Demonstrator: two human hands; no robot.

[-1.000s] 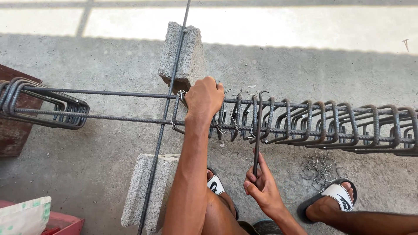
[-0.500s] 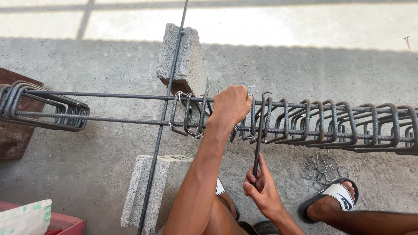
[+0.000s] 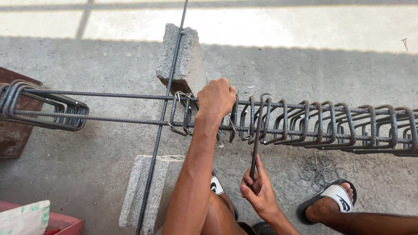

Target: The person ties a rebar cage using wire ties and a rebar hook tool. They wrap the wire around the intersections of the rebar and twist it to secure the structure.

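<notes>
We see the left hand (image 3: pixel 216 101) closed around a dark bent steel stirrup (image 3: pixel 192 114) on the long horizontal rebar cage (image 3: pixel 305 124), near the grey concrete block (image 3: pixel 183 61). The right hand (image 3: pixel 260 191) grips a thin dark metal hook tool (image 3: pixel 256 137), whose tip reaches the cage.

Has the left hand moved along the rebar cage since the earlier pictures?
Yes. The left hand slid right along the rebar cage, away from the upper concrete block, which stayed fixed.

Dark rebar cage (image 3: pixel 305 124), grey blocks (image 3: pixel 180 56), seemingly red crate (image 3: pixel 65 224)
</notes>
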